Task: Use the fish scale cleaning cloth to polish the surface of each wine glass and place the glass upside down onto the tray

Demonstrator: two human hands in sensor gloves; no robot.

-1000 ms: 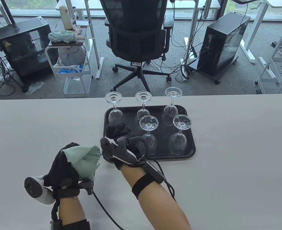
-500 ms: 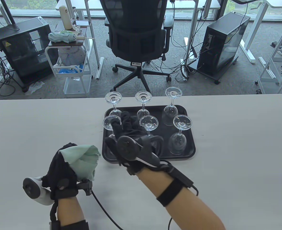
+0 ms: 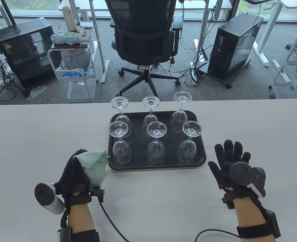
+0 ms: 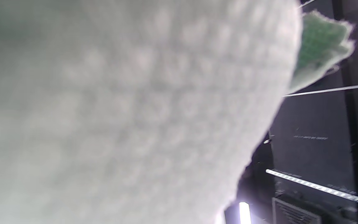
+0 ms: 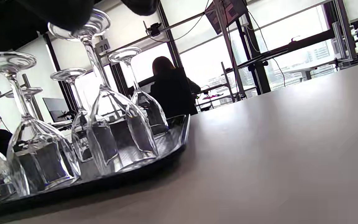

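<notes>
Six wine glasses [image 3: 120, 141] are stood upside down on the black tray [image 3: 201, 161], in two rows of three, with small gaps left between them. The tray is filled from side to side, and the back row is set close to the far rim, near the far edge of the white table [image 3: 251, 126]. The green fish scale cleaning cloth [image 3: 95, 166] is held bunched up in the left hand [image 3: 74, 174], whose fingers are curled round it; the cloth tip is seen just beside the tray's front left corner, and whether it touches the rim cannot be told. In the left wrist view almost everything is covered by the blurry cloth. The right hand [image 3: 230, 161] is laid out to the right of the tray, apart from its rim, with the fingers spread and straight and nothing held. Wide bare table is seen to the left, to the right and in front of the tray.
</notes>
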